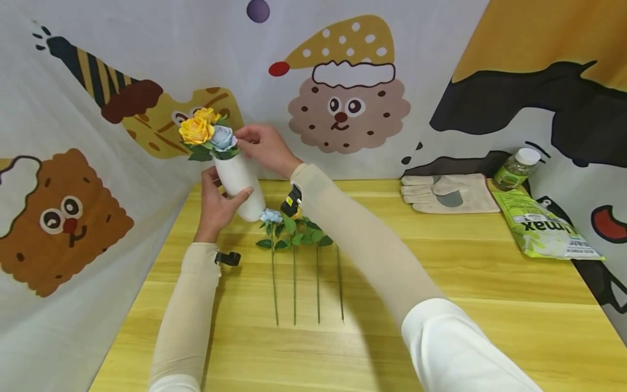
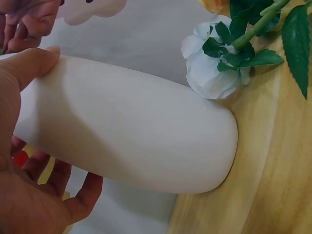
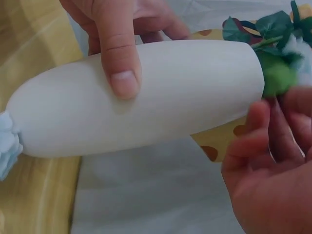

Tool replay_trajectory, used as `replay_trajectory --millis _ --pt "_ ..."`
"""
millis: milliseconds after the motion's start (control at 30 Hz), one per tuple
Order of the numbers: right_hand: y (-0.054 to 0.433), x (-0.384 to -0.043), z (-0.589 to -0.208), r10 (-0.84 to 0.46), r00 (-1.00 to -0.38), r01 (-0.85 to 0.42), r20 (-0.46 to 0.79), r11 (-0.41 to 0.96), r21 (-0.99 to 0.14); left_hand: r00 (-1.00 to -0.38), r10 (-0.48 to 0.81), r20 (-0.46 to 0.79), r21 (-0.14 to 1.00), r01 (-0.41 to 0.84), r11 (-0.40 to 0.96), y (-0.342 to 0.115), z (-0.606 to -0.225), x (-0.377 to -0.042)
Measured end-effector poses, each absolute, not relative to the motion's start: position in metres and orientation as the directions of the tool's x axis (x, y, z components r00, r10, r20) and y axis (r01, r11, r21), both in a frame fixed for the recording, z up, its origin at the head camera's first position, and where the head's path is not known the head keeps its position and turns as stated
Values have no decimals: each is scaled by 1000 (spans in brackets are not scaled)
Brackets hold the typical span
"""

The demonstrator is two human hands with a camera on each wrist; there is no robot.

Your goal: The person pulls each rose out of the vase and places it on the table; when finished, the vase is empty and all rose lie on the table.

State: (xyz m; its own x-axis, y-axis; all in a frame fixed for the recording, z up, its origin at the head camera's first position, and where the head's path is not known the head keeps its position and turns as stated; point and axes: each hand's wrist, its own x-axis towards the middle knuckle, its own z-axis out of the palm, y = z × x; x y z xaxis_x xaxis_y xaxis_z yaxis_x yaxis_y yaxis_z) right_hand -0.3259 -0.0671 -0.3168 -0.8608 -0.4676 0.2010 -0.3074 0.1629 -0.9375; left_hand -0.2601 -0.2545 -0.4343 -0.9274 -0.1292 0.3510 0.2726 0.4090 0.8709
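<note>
My left hand (image 1: 215, 204) grips a white vase (image 1: 239, 179) round its side, thumb across the front and fingers behind. The vase leans, its base at the wooden table. Yellow roses (image 1: 197, 130) and a pale blue rose (image 1: 223, 139) with green leaves stand out of its mouth. At the mouth, my right hand (image 1: 266, 147) pinches the blue rose with thumb and fingertips, close under its green leaves (image 3: 279, 75). By the vase's base lies another pale blue rose (image 2: 212, 63), its stem (image 1: 275, 283) stretched toward me.
Several leafy flower stems (image 1: 318, 283) lie side by side on the wooden table (image 1: 416, 348), their heads partly behind my right forearm. A work glove (image 1: 448, 193), a lidded jar (image 1: 516, 167) and a green packet (image 1: 548, 226) lie at the back right. Printed cloth (image 1: 343, 158) hangs behind.
</note>
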Motion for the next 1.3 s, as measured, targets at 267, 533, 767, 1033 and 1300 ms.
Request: replay_trajectory --millis 267,533,767,1033,1300 --pt "-67 -325 -316 -539 -832 -212 132 90 -973 -932 -136 337 868 252 428 -254 -434 -260" --pt "-77 -320 -316 -468 -864 -293 185 169 -941 -935 -138 325 871 239 430 -256 -436 -261" --pt "-82 -317 -313 -493 -856 -323 158 271 -907 -931 -131 340 866 256 430 -256 -436 -262" --pt "-89 -319 -309 -460 -870 -356 177 338 -871 -930 -123 347 867 268 420 -253 -435 -263" --pt "-94 -317 -313 -432 -874 -370 225 289 -883 -929 -126 347 869 268 416 -256 -436 -264"
